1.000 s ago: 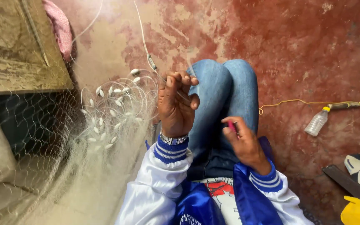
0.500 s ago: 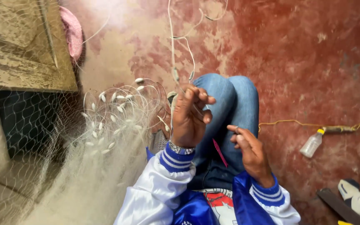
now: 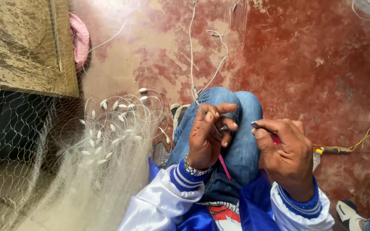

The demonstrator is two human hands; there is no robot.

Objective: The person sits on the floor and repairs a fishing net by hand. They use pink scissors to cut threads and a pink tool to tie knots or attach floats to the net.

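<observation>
Left hand (image 3: 208,134) is up over the bent knees, fingers curled narrow, pinching a thin white cord (image 3: 192,55) that runs up and away across the floor. A small metal piece sits between its thumb and fingers; cannot tell exactly what it is. Metal watch band on that wrist.

Right hand (image 3: 285,149) is just beside the left, apart from it, closed on a pink netting needle (image 3: 275,137). Only a short bit of the needle shows past the fingers. A pink strand (image 3: 225,167) hangs below the left hand, over the jeans (image 3: 240,149).

Fishing net (image 3: 95,171) is piled to the person's left, pale and fine, spreading down to the lower left corner. Its edge carries a row of small white weights (image 3: 116,128), strung in loops just left of the knees. More mesh hangs in front of the wooden bench (image 3: 26,47) at upper left.

Pink cloth (image 3: 80,40) lies beside the bench. Floor (image 3: 305,55) is worn red with pale patches. A yellow string (image 3: 360,143) lies on it to the right, well apart from the hands. Sleeves are white and blue with striped cuffs.
</observation>
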